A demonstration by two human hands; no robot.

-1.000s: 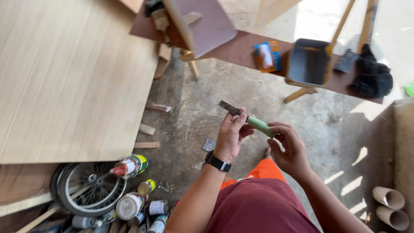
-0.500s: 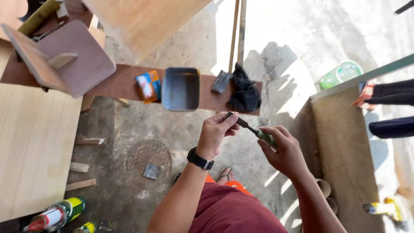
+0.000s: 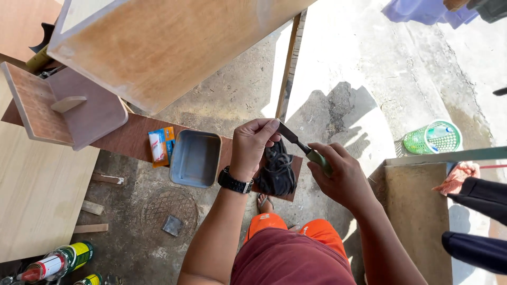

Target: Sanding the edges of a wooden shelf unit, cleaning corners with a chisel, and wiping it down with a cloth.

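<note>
A rough concrete floor is seen, sunlit at upper right and shaded at left. Plywood panels are propped above a brown board.

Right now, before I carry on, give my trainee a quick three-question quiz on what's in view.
1. True or false: the right hand grips the knife by its green handle.
2. What does the left hand pinch? A) the metal blade B) the black cloth C) the orange packet
3. Fill in: the grey metal tin rests on a brown ____.

Key: 1 true; 2 A; 3 board.
</note>
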